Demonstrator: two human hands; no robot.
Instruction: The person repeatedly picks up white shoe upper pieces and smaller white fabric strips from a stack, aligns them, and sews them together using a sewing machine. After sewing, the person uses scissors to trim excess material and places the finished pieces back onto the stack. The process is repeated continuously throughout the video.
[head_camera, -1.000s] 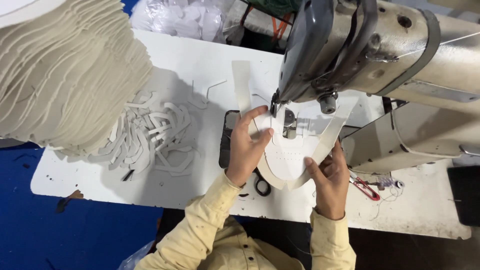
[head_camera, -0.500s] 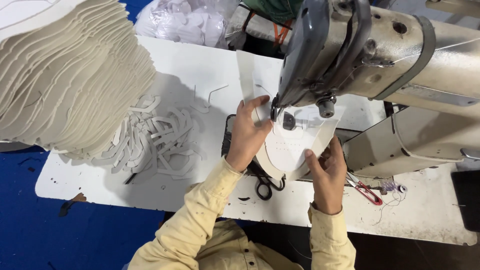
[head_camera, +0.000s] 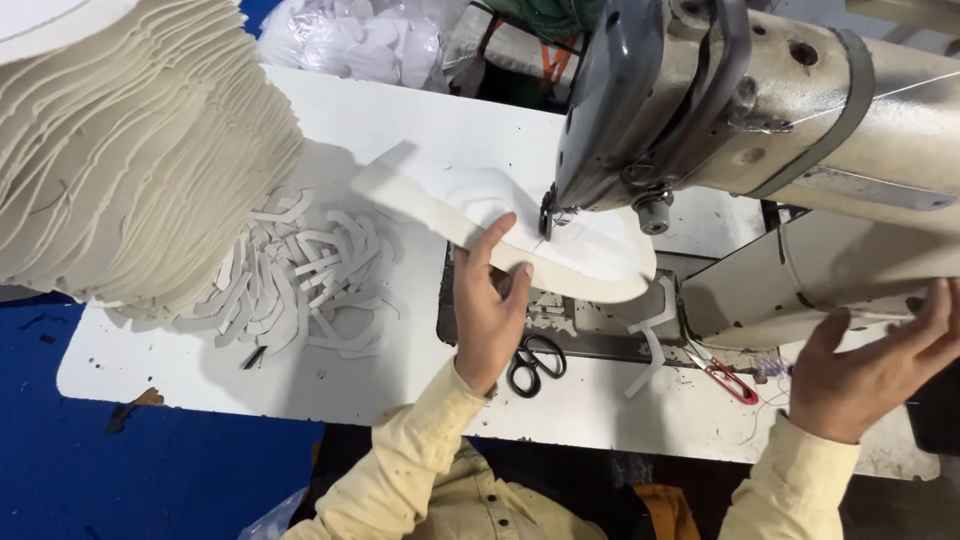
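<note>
My left hand (head_camera: 490, 310) grips the near edge of a white curved foam-backed fabric piece (head_camera: 480, 205) that lies under the needle of a grey sewing machine (head_camera: 740, 110). The piece stretches from the machine head out to the left over the white table (head_camera: 330, 370). My right hand (head_camera: 875, 365) hovers open at the right, next to the machine's body, holding nothing. Both arms wear pale yellow sleeves.
A tall stack of cream cut pieces (head_camera: 130, 140) fills the upper left. Several loose white strips (head_camera: 300, 280) lie beside it. Black scissors (head_camera: 535, 360) and red thread snips (head_camera: 725, 378) rest near the table's front. A clear bag of white parts (head_camera: 360, 40) sits behind.
The fabric piece has swung out to the left under the needle. My right hand let go of it and moved far right, fingers spread. My left hand kept its hold.
</note>
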